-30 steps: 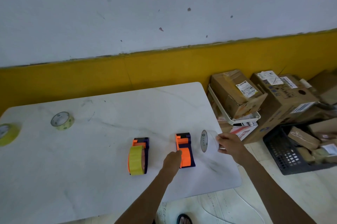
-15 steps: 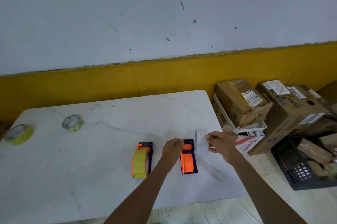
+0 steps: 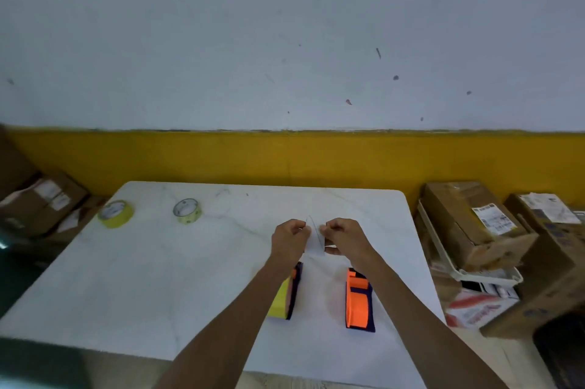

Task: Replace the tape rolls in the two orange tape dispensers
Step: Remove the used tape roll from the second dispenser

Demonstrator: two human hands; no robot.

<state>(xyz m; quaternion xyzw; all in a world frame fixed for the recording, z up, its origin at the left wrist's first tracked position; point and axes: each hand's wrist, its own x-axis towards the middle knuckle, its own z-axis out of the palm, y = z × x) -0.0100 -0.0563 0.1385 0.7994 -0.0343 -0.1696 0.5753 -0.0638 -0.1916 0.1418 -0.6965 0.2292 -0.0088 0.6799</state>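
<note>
A clear tape roll [image 3: 316,238] is held above the white table [image 3: 158,277] between the left hand [image 3: 289,238] and right hand [image 3: 343,238], fingers curled on its edges. Two orange dispensers [image 3: 357,303] lie just below, one loaded with yellow tape [image 3: 280,303].

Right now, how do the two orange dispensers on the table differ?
The left dispenser carries a yellow tape roll; the right dispenser shows only its orange body and no roll. The left one is partly hidden behind the left forearm, while the right one is almost fully in view. Both have dark blue frames, lie parallel on the white table near its front edge, and neither is touched by a hand.
</note>
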